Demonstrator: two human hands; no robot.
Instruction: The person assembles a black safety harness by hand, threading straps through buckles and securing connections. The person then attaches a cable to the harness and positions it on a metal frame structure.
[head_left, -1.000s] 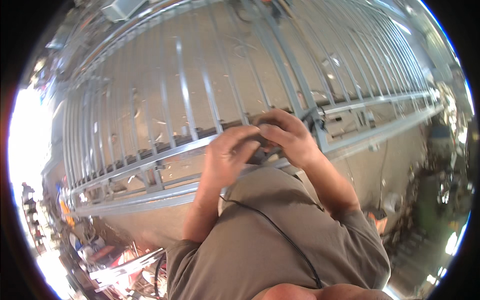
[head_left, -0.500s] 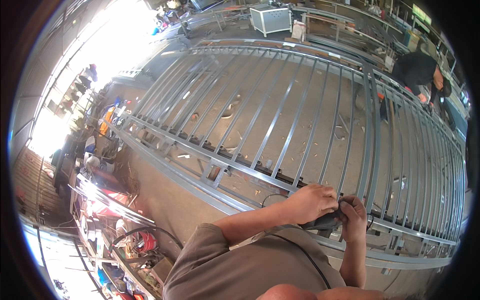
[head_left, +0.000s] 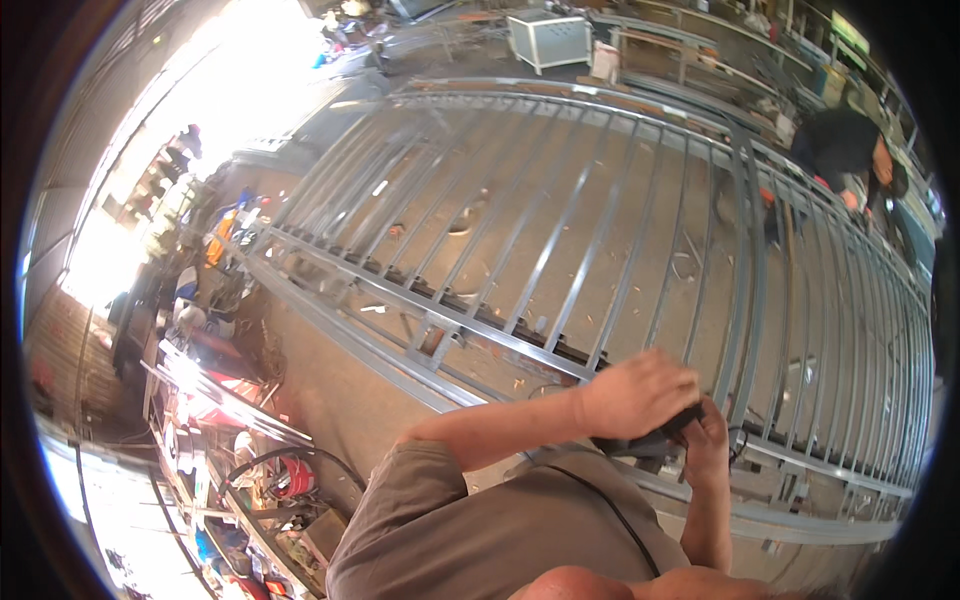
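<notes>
In front of my chest, both hands come together over a dark, rounded object (head_left: 684, 418) whose kind I cannot make out. My right hand (head_left: 708, 436) is closed round its right side, fingers curled. My left hand (head_left: 640, 392) lies above and left of it, slightly blurred, its fingers bent and pressed together; what they grip is hidden. More of something dark shows under the left palm. Just beyond the hands is the near rail of a silvery metal barred frame (head_left: 480, 338). A black cable (head_left: 610, 505) runs down across my shirt.
The barred frame spans the area ahead, with a thick crossbar (head_left: 746, 270) right of centre. At the far right a person in dark clothing (head_left: 838, 140) bends over it. Left stands a cluttered rack (head_left: 250, 520) with a red reel (head_left: 292, 478). A grey cabinet (head_left: 550, 42) stands far back.
My left hand has lifted slightly and its fingers have shifted over the dark object. The right hand has dropped a little. The whole view has shifted slightly.
</notes>
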